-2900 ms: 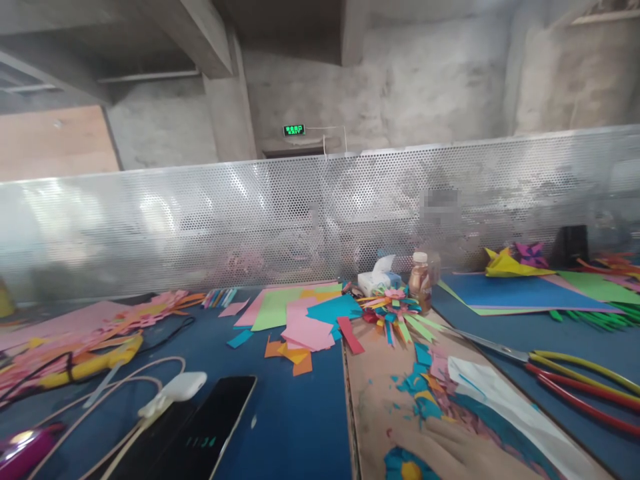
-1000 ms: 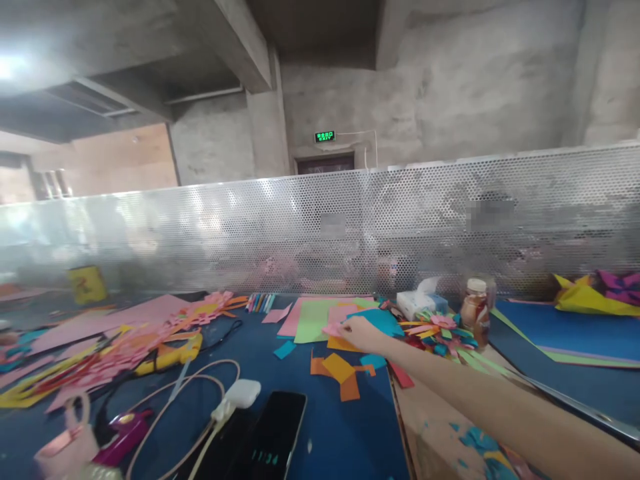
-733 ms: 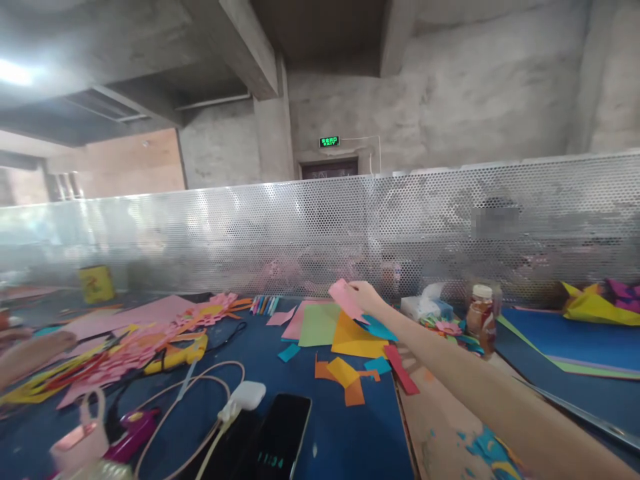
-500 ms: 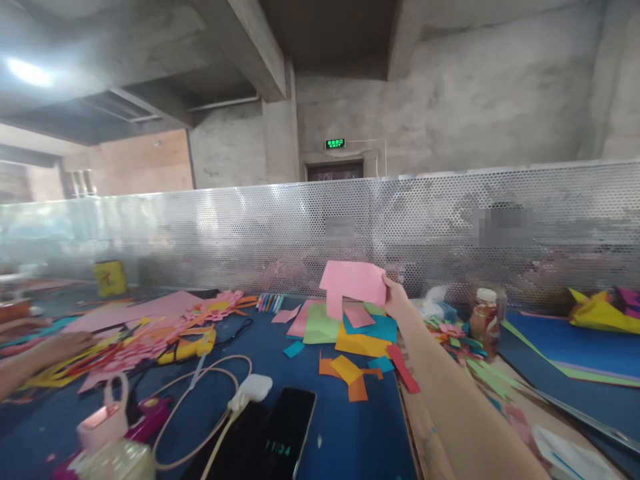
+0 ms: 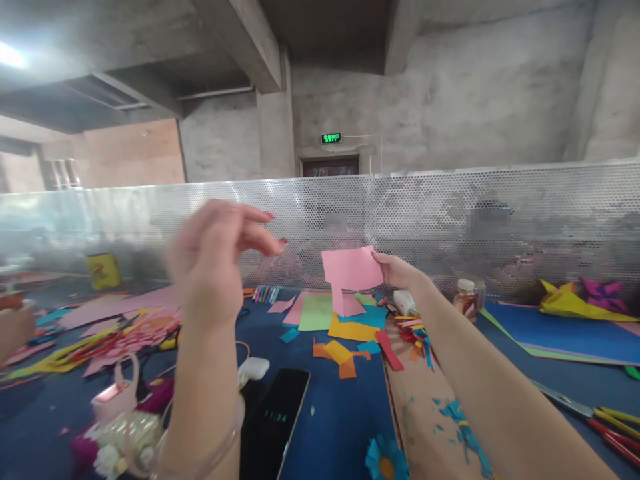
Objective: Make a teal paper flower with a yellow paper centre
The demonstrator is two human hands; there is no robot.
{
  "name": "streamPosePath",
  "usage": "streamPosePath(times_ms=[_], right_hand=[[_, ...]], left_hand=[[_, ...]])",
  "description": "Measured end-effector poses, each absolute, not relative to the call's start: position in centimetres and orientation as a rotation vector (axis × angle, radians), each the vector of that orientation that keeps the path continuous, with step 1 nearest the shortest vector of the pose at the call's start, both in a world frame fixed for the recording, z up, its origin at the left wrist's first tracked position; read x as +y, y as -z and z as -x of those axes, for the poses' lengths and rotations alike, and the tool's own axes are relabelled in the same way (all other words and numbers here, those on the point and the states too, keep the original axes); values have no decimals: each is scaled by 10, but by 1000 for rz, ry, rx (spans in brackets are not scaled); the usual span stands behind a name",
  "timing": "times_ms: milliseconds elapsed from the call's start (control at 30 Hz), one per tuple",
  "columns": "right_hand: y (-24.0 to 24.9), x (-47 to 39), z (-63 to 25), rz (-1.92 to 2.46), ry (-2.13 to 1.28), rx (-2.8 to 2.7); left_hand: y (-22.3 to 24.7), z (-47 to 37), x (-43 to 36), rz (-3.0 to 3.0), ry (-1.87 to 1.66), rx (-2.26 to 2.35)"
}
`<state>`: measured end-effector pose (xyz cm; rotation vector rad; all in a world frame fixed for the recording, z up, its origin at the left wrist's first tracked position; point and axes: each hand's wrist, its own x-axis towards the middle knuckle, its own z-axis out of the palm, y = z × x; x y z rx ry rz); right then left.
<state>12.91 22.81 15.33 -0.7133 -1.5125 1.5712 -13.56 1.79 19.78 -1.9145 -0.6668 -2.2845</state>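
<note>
A pink sheet of paper (image 5: 353,267), with a strip hanging down at its lower left, is pinched at its right edge by my right hand (image 5: 395,270). It hangs above a loose spread of paper pieces: a light green sheet (image 5: 315,313), a yellow-orange piece (image 5: 353,329) and smaller orange scraps (image 5: 347,369). My left hand (image 5: 220,243) is raised to the left of the pink sheet, a little blurred, apart from it. Its fingers are bent forward and spread, with nothing visible between them.
A phone (image 5: 283,417) and a white earphone case (image 5: 254,368) lie in front. To the right are scissors (image 5: 595,413), a capped bottle (image 5: 465,300) and blue sheets (image 5: 530,330). A perforated metal panel (image 5: 425,233) stands behind. A co-worker's hand (image 5: 17,330) is at far left.
My left hand has come up into view from below. The pink sheet, still in my right hand, now faces me flatter. The view has shifted slightly, bringing a blue paper flower and scissor handles into sight.
</note>
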Motion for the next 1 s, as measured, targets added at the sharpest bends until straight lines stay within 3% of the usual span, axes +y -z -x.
streamPosePath(times_ms=[67, 200, 300, 567, 800, 1000], right_hand=[[-169, 216, -127, 722, -1672, -1652], [-197, 198, -112, 704, -1821, -1889], [-214, 191, -97, 648, -1849, -1991], [-247, 173, -78, 717, -1691, -2141], [-231, 163, -79, 1071, -1338, -2250], [-202, 147, -169, 1768, -1077, -2056]], left_hand=[[-198, 136, 34, 2031, 2211, -831], [-190, 144, 69, 2412, 1601, -1500], [-183, 151, 78, 2757, 1309, -1664], [-187, 156, 63, 2632, 1195, -1781], [-184, 163, 74, 2503, 1033, -1819], [-183, 172, 76, 2450, 849, -1884]])
